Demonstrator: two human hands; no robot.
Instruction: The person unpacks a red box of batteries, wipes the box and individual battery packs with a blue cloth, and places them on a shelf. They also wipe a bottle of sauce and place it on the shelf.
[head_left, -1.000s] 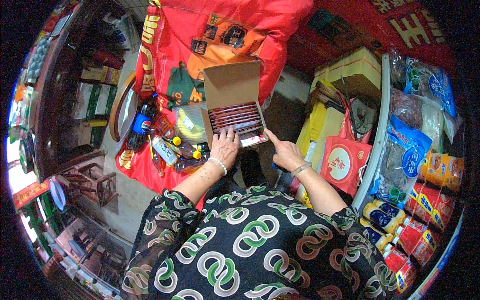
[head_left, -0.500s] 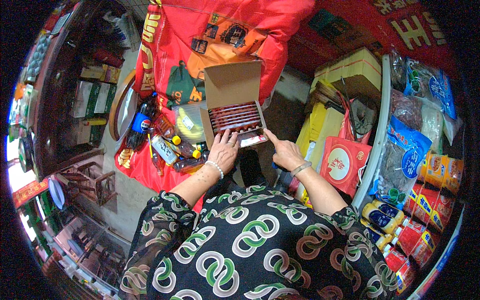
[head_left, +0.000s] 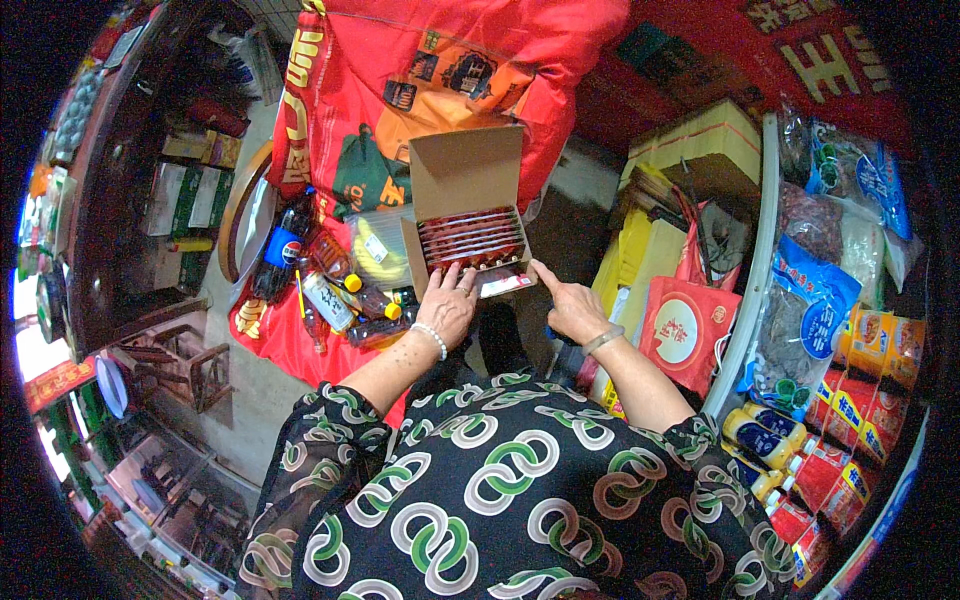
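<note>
A small cardboard box point(head_left: 466, 175) stands in front of me with its lid raised. Inside lies a row of thin dark-red tubes or packets point(head_left: 472, 236); which of the two I cannot tell. My left hand point(head_left: 446, 302), with a white bead bracelet, rests on the box's front edge, its fingers stretched out over the contents. At the front right corner, my right hand point(head_left: 577, 308) touches the box with an extended index finger. Its other fingers are curled and partly hidden, and I see nothing in them. Between the hands shows a white and red front flap point(head_left: 507, 283).
A red cloth point(head_left: 345, 45) lies under the box. Left of it are a cola bottle point(head_left: 283, 245), several smaller bottles and yellow fruit in a clear container point(head_left: 376, 250). To the right stand a red bag point(head_left: 690, 330) and a shelf edge point(head_left: 757, 250) with packaged goods. A wooden stool point(head_left: 180, 365) is further left.
Both hands hold nearly the same places at the box. The box has shifted very slightly.
</note>
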